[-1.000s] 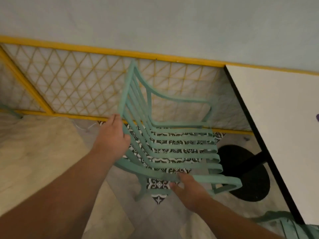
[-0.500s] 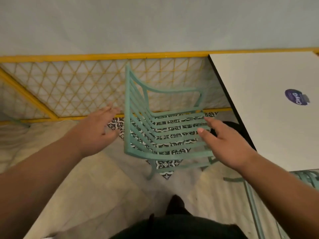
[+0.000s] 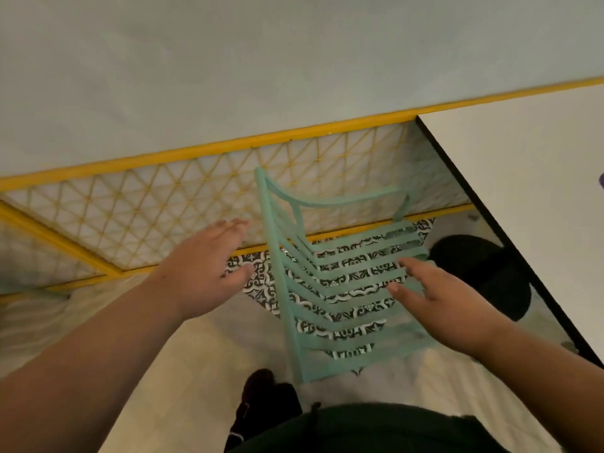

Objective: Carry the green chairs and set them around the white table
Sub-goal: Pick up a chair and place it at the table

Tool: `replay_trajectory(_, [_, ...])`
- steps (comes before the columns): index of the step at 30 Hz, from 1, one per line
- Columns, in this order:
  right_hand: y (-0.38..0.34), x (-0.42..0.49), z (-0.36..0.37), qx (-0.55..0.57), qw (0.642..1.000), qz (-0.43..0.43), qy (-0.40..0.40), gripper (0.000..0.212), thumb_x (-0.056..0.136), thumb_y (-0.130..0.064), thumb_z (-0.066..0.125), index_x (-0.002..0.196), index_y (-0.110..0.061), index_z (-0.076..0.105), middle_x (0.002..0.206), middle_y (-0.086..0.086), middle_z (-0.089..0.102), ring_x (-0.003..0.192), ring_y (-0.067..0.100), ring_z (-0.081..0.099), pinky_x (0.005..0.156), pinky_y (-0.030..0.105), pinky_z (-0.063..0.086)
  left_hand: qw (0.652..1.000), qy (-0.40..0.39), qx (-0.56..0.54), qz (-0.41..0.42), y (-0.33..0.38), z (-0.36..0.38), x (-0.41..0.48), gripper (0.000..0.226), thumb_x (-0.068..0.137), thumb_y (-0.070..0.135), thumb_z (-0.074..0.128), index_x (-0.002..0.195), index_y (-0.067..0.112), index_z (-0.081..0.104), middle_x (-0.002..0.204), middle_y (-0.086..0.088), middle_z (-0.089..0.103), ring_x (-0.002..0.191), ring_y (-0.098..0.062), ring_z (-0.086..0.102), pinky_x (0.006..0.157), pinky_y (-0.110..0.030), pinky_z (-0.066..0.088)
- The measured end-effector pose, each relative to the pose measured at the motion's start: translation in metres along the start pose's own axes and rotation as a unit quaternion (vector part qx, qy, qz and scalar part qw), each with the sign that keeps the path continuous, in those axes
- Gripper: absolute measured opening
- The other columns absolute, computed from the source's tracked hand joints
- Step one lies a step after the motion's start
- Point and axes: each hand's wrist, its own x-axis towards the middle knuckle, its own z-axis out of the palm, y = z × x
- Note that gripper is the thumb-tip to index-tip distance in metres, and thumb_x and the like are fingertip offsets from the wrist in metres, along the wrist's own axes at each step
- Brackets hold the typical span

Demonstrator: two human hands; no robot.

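A green slatted chair (image 3: 330, 279) with armrests stands on the floor in front of me, its seat facing the white table (image 3: 523, 178) at the right. My left hand (image 3: 209, 266) hovers with spread fingers just left of the chair's back, holding nothing. My right hand (image 3: 438, 305) hangs over the seat's right side, fingers straight, not gripping the chair. The table's black round base (image 3: 483, 273) sits on the floor beside the chair.
A yellow-framed lattice panel (image 3: 130, 207) runs along the wall behind the chair. Patterned black-and-white tiles (image 3: 258, 279) lie under the chair. My dark shoe (image 3: 261, 400) stands close to the chair's near leg.
Both hands have let go of the chair, which now stands on the floor. The hands have drawn back, open, and my view has tilted further down.
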Motion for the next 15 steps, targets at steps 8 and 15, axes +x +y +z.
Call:
replay_trajectory(8, [-0.074,0.014,0.058,0.062,0.984,0.138,0.095,0.083,0.088,-0.076,0.036,0.159,-0.034,0.027,0.161,0.000,0.039,0.139,0.020,0.047,0.118,0.043,0.034,0.993,-0.033,0.017,0.116,-0.091,-0.031,0.098,0.077,0.094,0.052,0.049,0.161,0.026,0.022,0.166,0.004,0.026,0.152,-0.014,0.020,0.124,-0.037,0.021])
replay_trajectory(15, [-0.102,-0.004,0.074,0.090,0.963,0.218,0.134,0.071,0.097,-0.065,0.041,0.159,-0.033,0.026,0.162,-0.007,0.036,0.143,0.016,0.042,0.118,0.035,0.029,0.979,-0.043,0.052,0.190,-0.086,-0.051,0.162,0.073,0.098,0.048,0.051,0.161,0.027,0.021,0.166,0.004,0.025,0.154,-0.015,0.017,0.124,-0.039,0.018])
